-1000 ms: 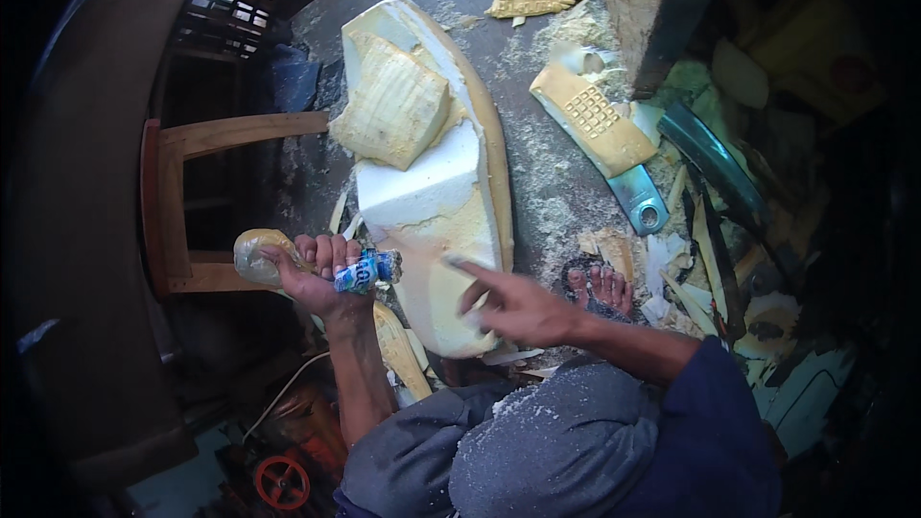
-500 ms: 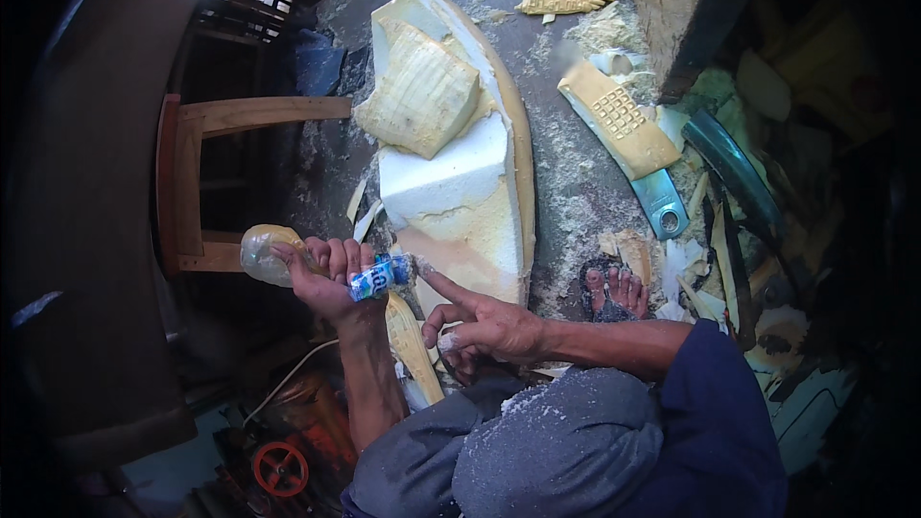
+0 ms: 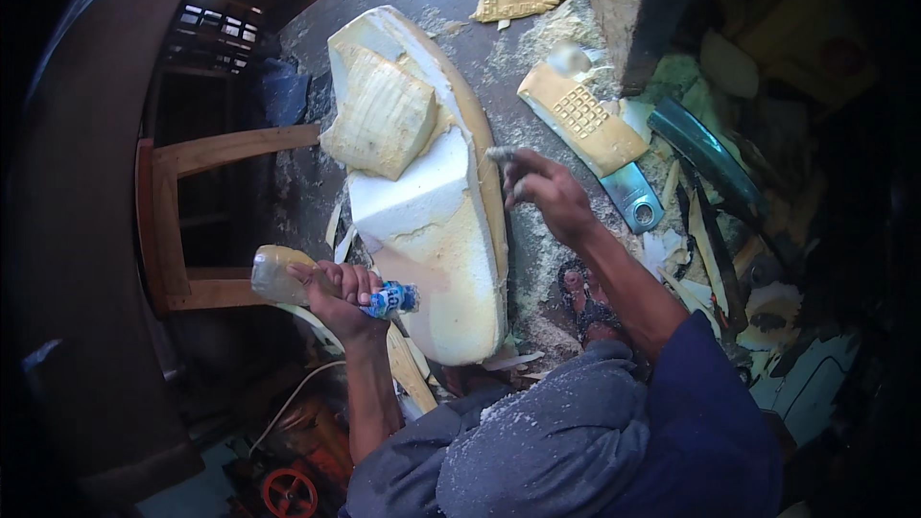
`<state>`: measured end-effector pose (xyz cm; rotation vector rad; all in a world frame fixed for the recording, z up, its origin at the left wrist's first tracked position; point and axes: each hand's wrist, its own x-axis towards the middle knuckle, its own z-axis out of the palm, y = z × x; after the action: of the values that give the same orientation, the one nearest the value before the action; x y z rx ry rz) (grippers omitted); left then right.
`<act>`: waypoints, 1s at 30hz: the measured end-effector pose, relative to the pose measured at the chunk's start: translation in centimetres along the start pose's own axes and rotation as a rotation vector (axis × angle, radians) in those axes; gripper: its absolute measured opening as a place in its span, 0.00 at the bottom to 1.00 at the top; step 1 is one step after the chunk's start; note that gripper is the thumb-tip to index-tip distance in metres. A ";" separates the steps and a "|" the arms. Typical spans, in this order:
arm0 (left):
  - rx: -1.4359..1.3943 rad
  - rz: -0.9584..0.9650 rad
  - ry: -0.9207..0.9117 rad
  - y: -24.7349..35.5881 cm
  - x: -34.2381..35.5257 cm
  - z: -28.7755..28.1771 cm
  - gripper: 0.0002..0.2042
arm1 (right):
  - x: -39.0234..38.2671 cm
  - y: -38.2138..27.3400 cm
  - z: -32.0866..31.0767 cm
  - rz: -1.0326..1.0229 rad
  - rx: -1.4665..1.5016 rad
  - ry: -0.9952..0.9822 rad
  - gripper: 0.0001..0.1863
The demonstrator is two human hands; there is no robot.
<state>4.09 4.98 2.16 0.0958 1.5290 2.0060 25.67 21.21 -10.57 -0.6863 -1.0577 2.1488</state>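
My left hand (image 3: pixel 347 297) is closed around a clear plastic bottle (image 3: pixel 278 273) with yellowish contents and a blue label; the bottle lies tilted sideways, its mouth end pointing right. My right hand (image 3: pixel 552 190) is raised at the right edge of a long seat-shaped foam block (image 3: pixel 413 211). Its index finger is stretched out with a pale coating on the tip, and the other fingers are partly bent, with nothing seen in them. Whether the fingertip touches the foam's edge I cannot tell. A loose piece of yellowish foam (image 3: pixel 382 110) rests on the block.
Foam dust covers the dark floor (image 3: pixel 451 34). To the right lie a tan moulded part (image 3: pixel 580 115), a teal strap-like piece (image 3: pixel 633 200), a dark curved panel (image 3: pixel 705 168) and scraps. A wooden frame (image 3: pixel 168 221) stands left, an orange machine with a red wheel (image 3: pixel 290 492) lower left.
My right hand has moved away from the bottle's mouth, up and right to the foam block's edge. The left hand still grips the bottle, now turned slightly. The whole view has shifted a little.
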 end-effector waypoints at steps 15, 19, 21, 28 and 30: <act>-0.009 -0.153 -0.146 -1.0 0.4 -0.3 0.30 | -4.5 10.4 -1.0 -0.211 -0.804 -0.056 0.24; -0.017 -0.178 -0.177 -1.5 0.9 0.8 0.30 | -11.5 11.5 0.3 -0.302 -0.709 -0.200 0.28; -0.010 -0.175 -0.191 -1.7 1.0 0.9 0.30 | -10.3 11.1 0.2 -0.283 -0.683 -0.131 0.29; -0.138 -0.208 -0.209 -0.6 1.6 -1.5 0.30 | -5.3 10.2 0.5 -0.454 -0.935 -0.069 0.33; -0.149 -0.195 -0.196 -0.5 1.9 -2.3 0.30 | -11.2 11.3 1.4 -0.504 -0.830 -0.183 0.35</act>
<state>1.78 4.03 0.39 0.0770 1.2155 1.8883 28.56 7.02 -17.27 -0.4895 -2.0065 1.3148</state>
